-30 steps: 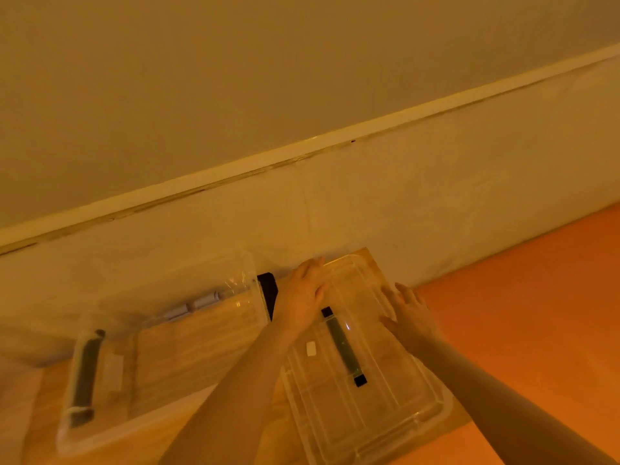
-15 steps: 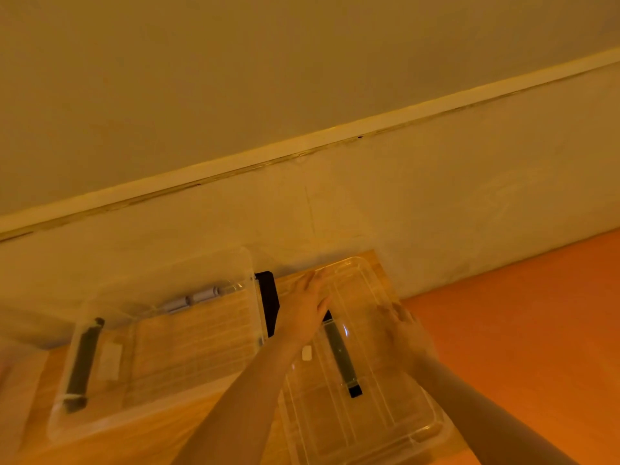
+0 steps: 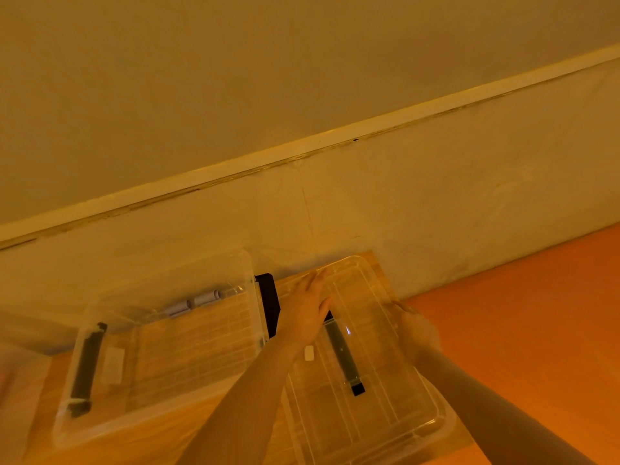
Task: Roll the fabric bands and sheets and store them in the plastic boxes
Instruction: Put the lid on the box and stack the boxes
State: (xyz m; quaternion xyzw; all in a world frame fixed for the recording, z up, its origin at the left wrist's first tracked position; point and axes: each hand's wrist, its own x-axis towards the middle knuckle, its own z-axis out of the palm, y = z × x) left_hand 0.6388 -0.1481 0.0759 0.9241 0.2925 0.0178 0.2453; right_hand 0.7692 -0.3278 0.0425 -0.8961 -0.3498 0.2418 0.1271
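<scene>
Two clear plastic boxes stand on a wooden table. The left box (image 3: 161, 391) has no lid on and holds two small grey fabric rolls (image 3: 194, 302) against its far wall. The right box carries a clear lid (image 3: 379, 380) with a black handle (image 3: 342, 355). My left hand (image 3: 303, 313) lies flat on the lid's far left corner, fingers straight. My right hand (image 3: 417, 332) is at the lid's right rim, and its fingers curl over the edge.
A black latch (image 3: 84, 367) sits on the left box's left end, and another black latch (image 3: 268, 307) is between the boxes. The table (image 3: 188, 434) stands against a pale wall (image 3: 436, 213). Orange floor (image 3: 536, 330) lies to the right.
My right hand has slid from lying flat on the lid to its right rim, where the fingers curled over. My left hand stayed on the lid's far left corner.
</scene>
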